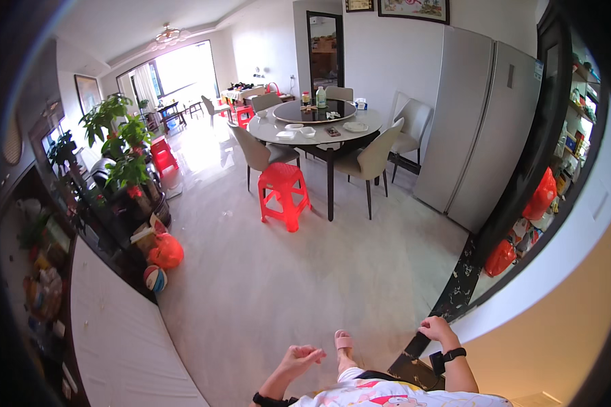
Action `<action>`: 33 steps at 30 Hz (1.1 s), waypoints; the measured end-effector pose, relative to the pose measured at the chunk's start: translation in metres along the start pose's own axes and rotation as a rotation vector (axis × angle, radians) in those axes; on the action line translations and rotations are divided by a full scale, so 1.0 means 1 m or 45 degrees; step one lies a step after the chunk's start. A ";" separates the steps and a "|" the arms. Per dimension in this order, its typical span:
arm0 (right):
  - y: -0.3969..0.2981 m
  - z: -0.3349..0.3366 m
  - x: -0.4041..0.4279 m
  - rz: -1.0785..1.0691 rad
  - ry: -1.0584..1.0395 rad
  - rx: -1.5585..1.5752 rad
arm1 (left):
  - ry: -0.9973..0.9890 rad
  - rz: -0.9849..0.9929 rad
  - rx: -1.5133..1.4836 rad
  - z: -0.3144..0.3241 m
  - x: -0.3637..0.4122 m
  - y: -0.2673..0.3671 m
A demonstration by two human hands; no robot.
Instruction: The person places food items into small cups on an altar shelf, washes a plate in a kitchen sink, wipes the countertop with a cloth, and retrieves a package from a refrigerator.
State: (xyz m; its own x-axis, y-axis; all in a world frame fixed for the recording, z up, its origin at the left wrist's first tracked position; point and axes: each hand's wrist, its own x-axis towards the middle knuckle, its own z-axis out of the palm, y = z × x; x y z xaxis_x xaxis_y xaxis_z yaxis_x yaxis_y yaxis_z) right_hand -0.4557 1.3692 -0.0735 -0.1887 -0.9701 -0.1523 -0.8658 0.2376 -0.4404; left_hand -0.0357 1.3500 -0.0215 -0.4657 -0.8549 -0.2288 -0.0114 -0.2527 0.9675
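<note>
My left hand point(301, 357) hangs in front of my body with its fingers loosely curled, and nothing shows in it. Out to the side, near the dark stone door sill point(455, 290), my right hand point(436, 328) is also curled with no object visible. Both wrists wear black bands; a small black device point(437, 363) sits by the right one. Below them one foot in a pink slipper point(343, 340) is on the pale tiled floor point(305, 285). A red plastic stool point(284, 196) stands ahead, before a round dining table point(265, 131).
Upholstered chairs point(379, 150) ring the table, which bears a dark turntable point(313, 111) and a bottle point(321, 97). A grey refrigerator point(481, 127) stands right. On the left are potted plants point(127, 147), a red plastic bag point(166, 251), a ball point(155, 278) and a white-topped cabinet point(117, 325).
</note>
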 end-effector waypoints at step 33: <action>-0.330 -0.093 0.836 -0.455 -0.199 0.324 | 0.265 -0.040 0.490 -0.368 0.662 0.220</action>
State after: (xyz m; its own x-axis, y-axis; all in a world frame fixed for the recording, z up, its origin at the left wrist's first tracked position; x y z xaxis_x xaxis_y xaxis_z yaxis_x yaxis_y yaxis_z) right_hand -0.3708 0.4753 0.0270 0.1896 -0.9791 -0.0743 -0.7190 -0.0869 -0.6895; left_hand -0.0214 0.5617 -0.0001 -0.2721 -0.9325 -0.2377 -0.3697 -0.1267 0.9205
